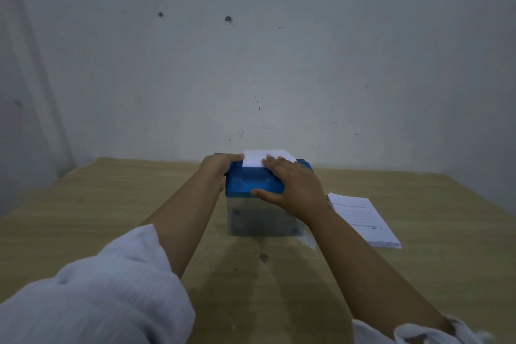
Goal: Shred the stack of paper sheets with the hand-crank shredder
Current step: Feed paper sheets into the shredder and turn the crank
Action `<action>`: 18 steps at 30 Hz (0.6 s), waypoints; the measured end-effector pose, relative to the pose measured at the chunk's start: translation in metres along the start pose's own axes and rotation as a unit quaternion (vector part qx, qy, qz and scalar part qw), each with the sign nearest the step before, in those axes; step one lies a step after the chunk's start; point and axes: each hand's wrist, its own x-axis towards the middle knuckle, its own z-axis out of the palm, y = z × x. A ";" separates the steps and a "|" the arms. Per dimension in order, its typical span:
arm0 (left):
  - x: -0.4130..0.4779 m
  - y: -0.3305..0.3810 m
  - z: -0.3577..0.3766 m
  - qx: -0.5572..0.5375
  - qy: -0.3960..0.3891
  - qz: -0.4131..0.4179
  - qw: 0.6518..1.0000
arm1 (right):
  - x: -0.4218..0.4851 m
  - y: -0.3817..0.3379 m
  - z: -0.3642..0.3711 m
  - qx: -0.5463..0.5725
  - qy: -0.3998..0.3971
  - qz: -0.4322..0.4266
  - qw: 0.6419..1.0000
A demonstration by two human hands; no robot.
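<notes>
One wall (251, 50), grey-white, scuffed, rising behind the far edge of the table.
One table (111, 204), pale wood grain, stained near the middle, bearing everything below.
Two white sleeves, left sleeve (97, 288) and right sleeve (418, 332), pushed up off bare forearms.
One shredder (245, 184), blue top over a clear bin, standing mid-table near the wall; right side of bin partly hidden by the right forearm.
One stack of paper (360, 218), printed, lying flat just right of the shredder, apart from it.
One right hand (293, 190), laid flat over the blue top, fingers straight and touching the sheet, thumb spread along the front edge.
One left hand (217, 169), curled round the top's left end, thumb beside the sheet.
One sheet (257, 158), white, atop the shredder between both hands.
Two dark holes (228, 19) in the wall.
</notes>
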 end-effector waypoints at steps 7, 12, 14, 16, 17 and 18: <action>0.006 -0.016 0.002 -0.068 0.063 0.114 0.989 | 0.004 0.001 0.004 -0.015 -0.002 0.006 1.000; 0.006 -0.017 0.005 -0.071 0.085 0.142 0.984 | 0.005 0.001 0.003 -0.021 -0.034 0.024 0.999; 0.006 -0.018 0.005 -0.078 0.089 0.143 0.983 | 0.006 0.000 0.003 -0.022 -0.042 0.029 0.998; 0.007 -0.019 0.005 -0.089 0.095 0.153 0.980 | 0.006 -0.001 0.002 -0.019 -0.049 0.033 0.998; 0.008 -0.019 0.005 -0.088 0.099 0.171 0.976 | 0.005 -0.002 0.001 -0.017 -0.051 0.035 0.998; 0.009 -0.019 0.005 -0.083 0.102 0.192 0.973 | 0.005 -0.002 0.001 -0.015 -0.053 0.036 0.998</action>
